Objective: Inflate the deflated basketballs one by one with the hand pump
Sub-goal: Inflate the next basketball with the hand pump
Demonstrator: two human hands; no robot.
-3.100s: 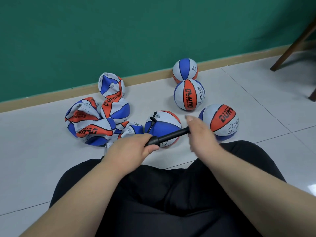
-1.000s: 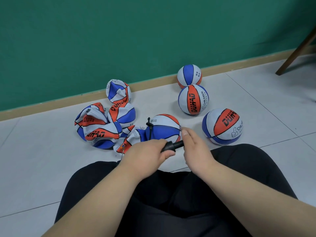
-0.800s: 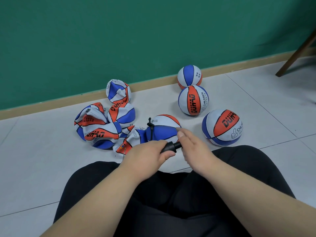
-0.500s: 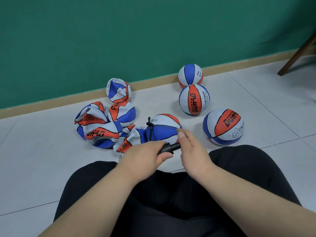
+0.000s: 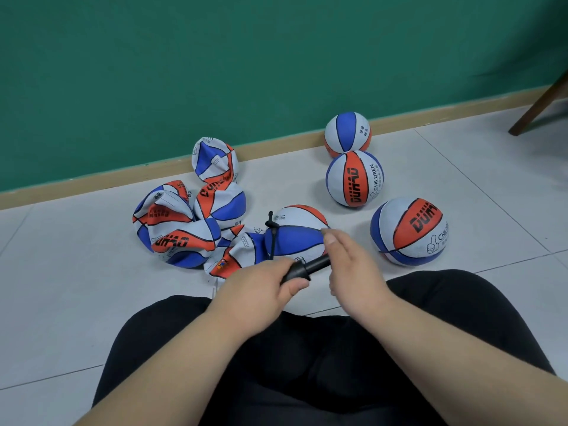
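The black hand pump (image 5: pixel 302 269) lies between my hands above my lap. My left hand (image 5: pixel 261 287) grips its barrel. My right hand (image 5: pixel 353 272) holds the handle end, index finger stretched forward; the handle itself is hidden in the palm. Only a short piece of rod shows between the hands. A thin black hose (image 5: pixel 271 233) runs from the pump up to the partly rounded red, white and blue basketball (image 5: pixel 296 238) on the floor just ahead. Several crumpled deflated basketballs (image 5: pixel 178 238) lie heaped to its left.
Three round inflated basketballs sit on the right: one by the baseboard (image 5: pixel 347 133), one in front of it (image 5: pixel 355 178), one nearest my right knee (image 5: pixel 408 232). A green wall (image 5: pixel 276 56) closes the back. A wooden chair leg (image 5: pixel 538 112) stands far right.
Three seconds ago the pump was drawn out long with my hands apart; now the rod is pushed in and my hands are close. Over the last second they barely move.
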